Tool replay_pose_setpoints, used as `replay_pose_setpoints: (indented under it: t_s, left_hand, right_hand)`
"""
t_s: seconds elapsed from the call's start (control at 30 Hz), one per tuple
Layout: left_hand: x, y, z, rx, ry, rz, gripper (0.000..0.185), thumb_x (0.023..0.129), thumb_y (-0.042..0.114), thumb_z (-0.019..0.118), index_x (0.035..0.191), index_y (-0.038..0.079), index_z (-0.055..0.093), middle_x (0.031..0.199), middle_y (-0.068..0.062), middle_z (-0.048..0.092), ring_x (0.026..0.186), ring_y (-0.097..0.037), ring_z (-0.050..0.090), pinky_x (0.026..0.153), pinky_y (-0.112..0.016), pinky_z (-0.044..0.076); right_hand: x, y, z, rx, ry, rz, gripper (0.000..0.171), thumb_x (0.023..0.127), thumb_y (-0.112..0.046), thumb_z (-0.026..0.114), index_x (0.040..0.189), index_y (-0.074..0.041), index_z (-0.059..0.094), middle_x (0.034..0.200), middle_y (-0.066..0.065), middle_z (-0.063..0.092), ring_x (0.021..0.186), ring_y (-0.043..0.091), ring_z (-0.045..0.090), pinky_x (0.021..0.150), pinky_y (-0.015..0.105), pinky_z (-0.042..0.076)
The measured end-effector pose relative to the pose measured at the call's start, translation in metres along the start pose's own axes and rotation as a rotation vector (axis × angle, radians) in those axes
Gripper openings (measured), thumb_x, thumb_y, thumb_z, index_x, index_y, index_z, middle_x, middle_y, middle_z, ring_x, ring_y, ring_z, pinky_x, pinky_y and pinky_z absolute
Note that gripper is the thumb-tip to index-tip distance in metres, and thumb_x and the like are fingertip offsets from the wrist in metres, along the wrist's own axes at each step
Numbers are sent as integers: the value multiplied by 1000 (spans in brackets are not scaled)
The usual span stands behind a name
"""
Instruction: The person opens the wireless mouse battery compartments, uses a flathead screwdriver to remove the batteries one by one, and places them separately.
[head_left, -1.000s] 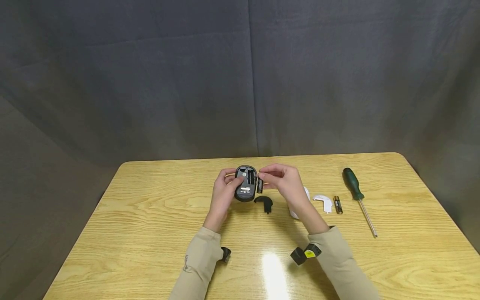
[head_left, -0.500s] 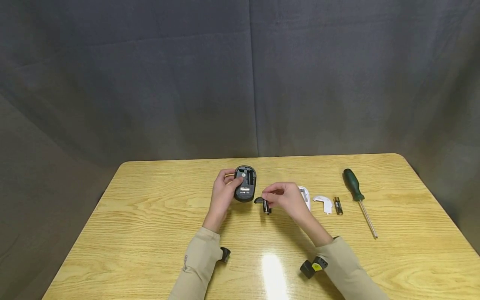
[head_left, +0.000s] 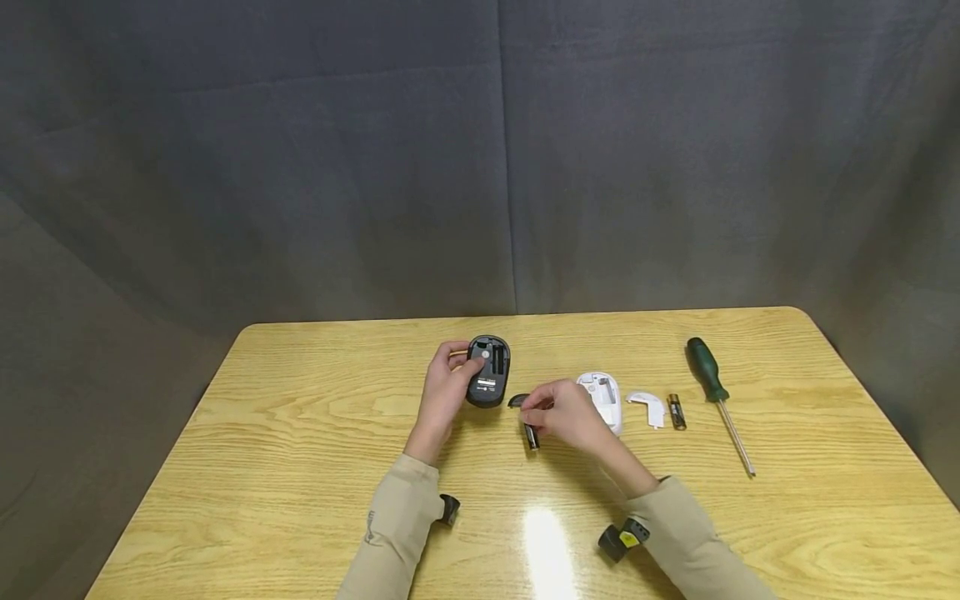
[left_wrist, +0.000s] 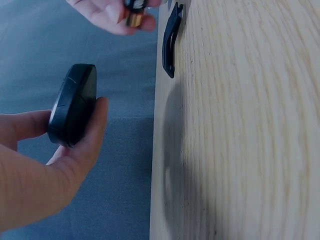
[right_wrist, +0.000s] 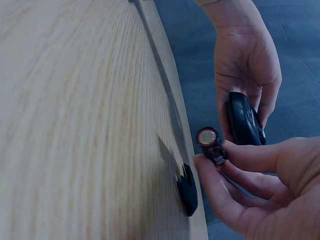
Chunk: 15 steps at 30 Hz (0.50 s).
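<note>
My left hand grips a black computer mouse above the table, its underside with the bare battery slot facing me. Between thumb and fingertips, my right hand pinches a dark AA-size battery, apart from the mouse and to its lower right. One flat round end of that battery faces the right wrist camera. A curved black battery cover lies on the table beneath the right hand, partly hidden by it in the head view.
To the right, a white mouse lies underside up, partly behind the right hand. Beside it are a white battery cover, another battery and a green-handled screwdriver. A grey curtain hangs behind the wooden table.
My right hand has carried the battery away from the mouse, down toward the table's front, and turned it slightly. The left hand and black mouse have shifted only a little.
</note>
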<state>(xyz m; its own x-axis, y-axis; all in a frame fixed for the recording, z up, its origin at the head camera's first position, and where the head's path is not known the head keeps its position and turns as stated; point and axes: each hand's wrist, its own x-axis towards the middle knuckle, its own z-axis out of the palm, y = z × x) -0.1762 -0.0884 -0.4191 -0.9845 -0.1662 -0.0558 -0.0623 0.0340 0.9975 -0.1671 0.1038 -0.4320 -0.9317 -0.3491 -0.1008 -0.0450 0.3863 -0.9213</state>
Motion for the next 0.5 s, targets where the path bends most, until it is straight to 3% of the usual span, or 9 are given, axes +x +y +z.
replay_pose_setpoints:
  t_s: [0.33,0.5]
  left_hand:
    - [1,-2,-2,30,-47,-4,37,99,6,61,134,-6,54,123,-25,63,105,-28,64,81,-27,54]
    - [1,-3,-3,43,-68,-9,39,100,8,61,135,-6,53,124,-26,62,107,-31,64,84,-32,54]
  right_hand:
    - [-1,1,-9,-176,6,-5,6,90,6,73,85,4,75,76,7,72,58,14,66,57,31,59]
    - [-2,0,-12,-209,6,21,6,91,7,72,85,5,74,77,8,71,58,16,66,58,32,59]
